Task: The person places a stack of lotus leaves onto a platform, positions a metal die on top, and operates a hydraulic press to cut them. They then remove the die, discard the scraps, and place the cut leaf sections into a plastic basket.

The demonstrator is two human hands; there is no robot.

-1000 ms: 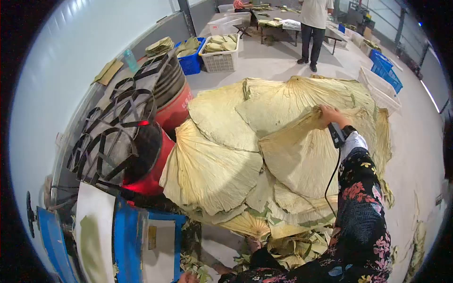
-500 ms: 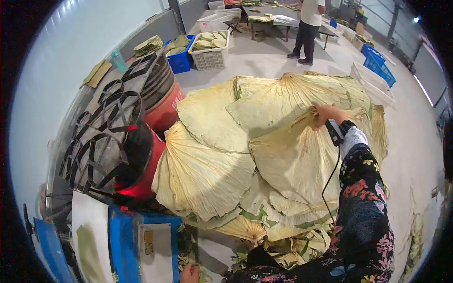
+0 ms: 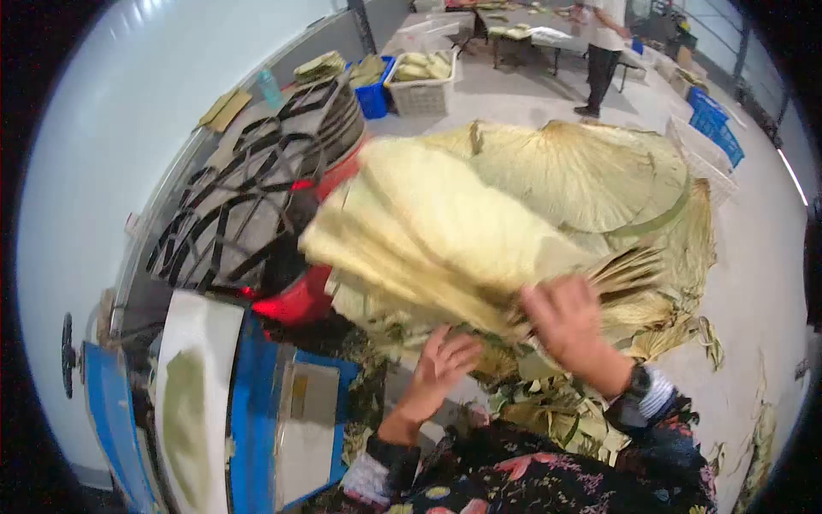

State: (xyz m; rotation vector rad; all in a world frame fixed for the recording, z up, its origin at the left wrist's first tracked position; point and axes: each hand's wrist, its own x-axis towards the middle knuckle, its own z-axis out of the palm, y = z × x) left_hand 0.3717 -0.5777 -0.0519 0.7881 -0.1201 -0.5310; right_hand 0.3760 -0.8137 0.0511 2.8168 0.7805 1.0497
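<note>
Head view: my right hand [image 3: 569, 324] now clenches a folded leaf [image 3: 445, 240], lifted over the leaf pile [image 3: 591, 171] beside the red drum [image 3: 295, 300]; earlier it lay flat. My left hand [image 3: 441, 364], newly raised, hangs open underneath.

Right hand [image 3: 565, 321] grips folded leaf [image 3: 445, 236] (left hand [image 3: 441, 368] beneath).

Pale yellow-green dried leaves [image 3: 479, 223] near the middle; a black sleeve [image 3: 548, 475] with red flowers; blue crates [image 3: 715, 128] far right; a red drum [image 3: 295, 300] left.
</note>
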